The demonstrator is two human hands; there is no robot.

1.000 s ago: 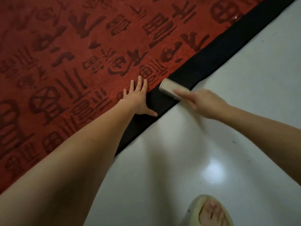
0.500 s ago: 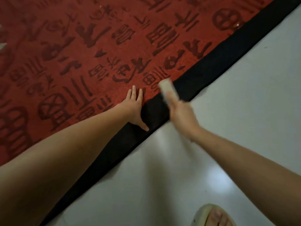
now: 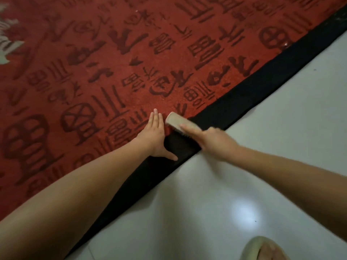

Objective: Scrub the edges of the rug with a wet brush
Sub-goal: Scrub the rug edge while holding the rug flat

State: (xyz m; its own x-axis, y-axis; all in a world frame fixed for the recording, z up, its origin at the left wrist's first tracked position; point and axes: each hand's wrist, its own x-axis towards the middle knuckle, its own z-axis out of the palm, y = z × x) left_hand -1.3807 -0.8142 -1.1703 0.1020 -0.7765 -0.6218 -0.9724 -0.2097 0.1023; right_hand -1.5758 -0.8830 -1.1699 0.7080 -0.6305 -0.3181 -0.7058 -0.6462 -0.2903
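Rug point(image 3: 116, 59) red with darker red seal-script-like characters woven all over; none readable from here; no brand or label seen; black border point(image 3: 244, 102) runs diagonally along the rug edge, grey tiled floor point(image 3: 272, 147) beside it.

Left hand point(image 3: 156, 136) flat on the rug, palm down; fingers point(image 3: 155, 119) straight and together, lying on the red pile; thumb spread out across the black border, tip near the floor edge; holds nothing.

Right hand point(image 3: 216, 144) grips the brush point(image 3: 180, 123); index finger stretched along its pale back, other fingers curled round its near end, blurred, so exact wrap unclear; bristles down on the rug where red pile meets black border; far end of brush just beside the left fingertips, almost touching them.

Sandalled foot point(image 3: 264, 249) on the floor, well below the right fingers, at the bottom edge; bright light glare on the tiles between foot and right forearm.

Versus half a second ago: brush now angled more across the border and reaching further onto the red pile, closer to the left fingers; right hand shifted right of the left thumb with a wider gap there; left hand in the same flat pose, same spot on the rug edge.
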